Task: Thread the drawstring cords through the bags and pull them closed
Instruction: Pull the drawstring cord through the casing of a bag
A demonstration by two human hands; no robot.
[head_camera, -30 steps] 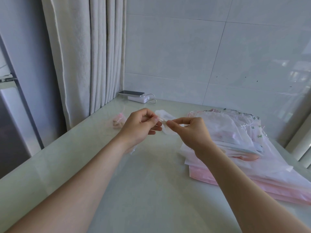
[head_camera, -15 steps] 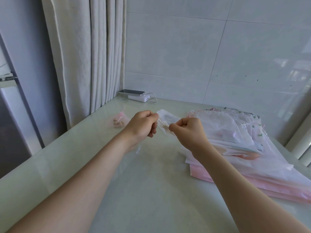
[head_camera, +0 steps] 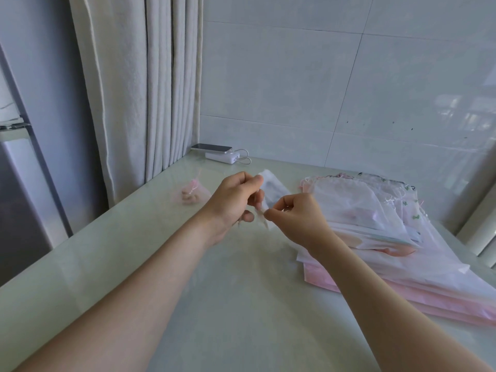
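Both hands hover above the worktop (head_camera: 241,304); the left hand (head_camera: 233,200) pinches the top edge of a small sheer white bag (head_camera: 271,187) between thumb and forefinger, likely to hold its channel steady; the right hand (head_camera: 298,216), just beside it, has its fingers (head_camera: 273,212) clamped on a thin strand, seemingly the cord (head_camera: 264,222); a stack of sheer bags (head_camera: 375,210) waits at right, within reach; a closed pink pouch (head_camera: 192,196) lies far left, set aside.

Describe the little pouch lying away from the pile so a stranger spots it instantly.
Find the pale curtain left of the table. Just right of its hem lies a small pink pouch. Unlike the flat bags stacked at right, it sits alone, filled and cinched with pink cord.
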